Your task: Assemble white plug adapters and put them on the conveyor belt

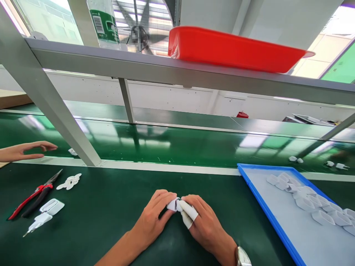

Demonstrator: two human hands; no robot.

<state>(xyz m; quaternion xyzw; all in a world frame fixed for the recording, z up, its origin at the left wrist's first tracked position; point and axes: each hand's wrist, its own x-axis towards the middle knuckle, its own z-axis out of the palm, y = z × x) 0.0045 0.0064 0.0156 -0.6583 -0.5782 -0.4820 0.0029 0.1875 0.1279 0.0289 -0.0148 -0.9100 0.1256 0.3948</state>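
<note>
Above the middle of the green work surface, both my hands meet around a small white plastic housing [172, 204]. My left hand [151, 216] pinches its left side between thumb and fingers. My right hand [206, 223], with white finger cots on its fingertips, is closed on its right side. Fingers cover much of the housing, so its full shape is hidden. To the left lie white plastic plug parts [52, 207], one with a metal tip, and a little heap of flat white pieces [70, 181]. Red-and-black long-nose pliers [39, 194] rest beside them.
A blue-rimmed tray [264, 210] at right holds several white shells [306, 199]. Another person's hand [30, 150] reaches in from the left over the green belt [172, 147], which carries white plugs [296, 159]. A metal frame [61, 111] supports a red tray [230, 48] and a bottle [104, 26].
</note>
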